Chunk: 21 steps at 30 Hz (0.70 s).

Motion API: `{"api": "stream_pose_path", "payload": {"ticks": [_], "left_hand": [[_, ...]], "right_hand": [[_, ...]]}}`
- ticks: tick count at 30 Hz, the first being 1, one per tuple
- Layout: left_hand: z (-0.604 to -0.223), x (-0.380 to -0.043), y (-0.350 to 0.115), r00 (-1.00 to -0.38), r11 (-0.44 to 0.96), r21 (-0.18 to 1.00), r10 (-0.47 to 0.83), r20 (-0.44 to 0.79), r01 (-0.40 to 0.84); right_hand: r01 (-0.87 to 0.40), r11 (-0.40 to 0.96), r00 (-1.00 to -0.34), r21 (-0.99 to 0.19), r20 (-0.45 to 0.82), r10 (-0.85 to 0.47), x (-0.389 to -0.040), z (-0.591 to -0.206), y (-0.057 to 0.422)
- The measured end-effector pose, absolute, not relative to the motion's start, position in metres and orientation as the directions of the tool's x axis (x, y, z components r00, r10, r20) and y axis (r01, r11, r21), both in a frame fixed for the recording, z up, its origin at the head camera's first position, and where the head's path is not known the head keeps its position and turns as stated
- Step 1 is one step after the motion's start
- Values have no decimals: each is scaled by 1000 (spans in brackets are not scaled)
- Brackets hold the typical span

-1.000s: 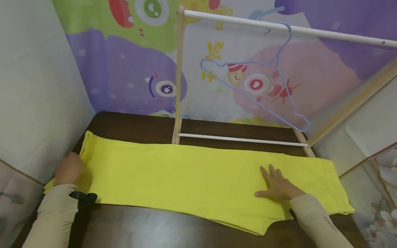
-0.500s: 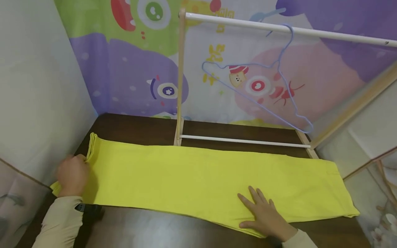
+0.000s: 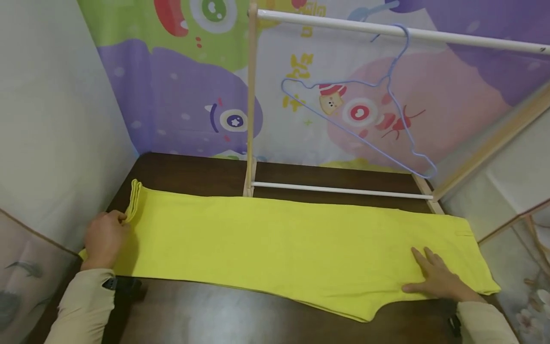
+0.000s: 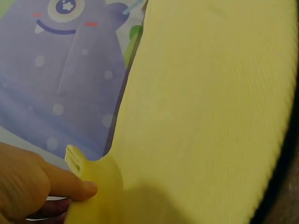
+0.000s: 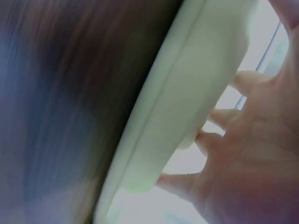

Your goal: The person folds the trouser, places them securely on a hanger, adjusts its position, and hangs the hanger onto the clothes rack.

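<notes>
Yellow trousers (image 3: 275, 243), folded lengthwise, lie across the dark wooden table, leg ends at the left and waist at the right. My left hand (image 3: 105, 239) pinches the layered hem at the left end; in the left wrist view its thumb (image 4: 84, 189) lies over the yellow cloth (image 4: 196, 102) and the hem edge lifts slightly. Over the waist end, my right hand (image 3: 438, 277) is spread with straight fingers on the cloth. In the right wrist view the fingertips of that hand (image 5: 247, 149) meet the pale-looking cloth edge (image 5: 159, 107).
Behind the trousers stands a rack with a white top rail (image 3: 326, 23) and a lower white bar (image 3: 343, 189). A blue wire hanger (image 3: 343, 126) hangs from the rail. Pale side panels (image 3: 51, 105) and a cartoon backdrop (image 3: 193, 95) enclose the table (image 3: 240, 315).
My right hand slid toward me and left over the trousers, then moved right to the waist end. My left hand kept hold of the hem, which shifted slightly right in view.
</notes>
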<state>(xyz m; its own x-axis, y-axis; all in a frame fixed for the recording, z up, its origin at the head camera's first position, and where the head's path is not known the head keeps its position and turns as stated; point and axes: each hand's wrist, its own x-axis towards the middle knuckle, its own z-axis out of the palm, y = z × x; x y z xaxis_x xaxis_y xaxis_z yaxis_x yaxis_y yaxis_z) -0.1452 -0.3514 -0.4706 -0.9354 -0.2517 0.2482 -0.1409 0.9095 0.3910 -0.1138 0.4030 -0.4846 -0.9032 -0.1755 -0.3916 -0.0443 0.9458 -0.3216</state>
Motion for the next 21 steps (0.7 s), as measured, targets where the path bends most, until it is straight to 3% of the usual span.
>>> {"api": "stream_pose_path", "payload": {"ticks": [4, 7, 11, 17, 21], "left_hand": [[-470, -147, -350, -957, 916, 388, -195, 214, -100], [-470, -148, -349, -966, 918, 385, -178, 187, -95], [-472, -147, -347, -971, 914, 391, -180, 155, -107], [-474, -146, -346, -968, 917, 387, -177, 180, -95], [-474, -147, -346, -964, 910, 396, -203, 172, -121]], "right_hand": [[31, 930, -891, -366, -432, -141, -120, -479, 434], [20, 943, -880, -331, -453, -140, -126, -470, 432], [-41, 963, -894, -266, -421, -154, -130, -458, 399], [-217, 935, -919, -280, -264, -292, -119, -469, 328], [-238, 939, -913, -248, -271, -304, -122, -486, 326]]}}
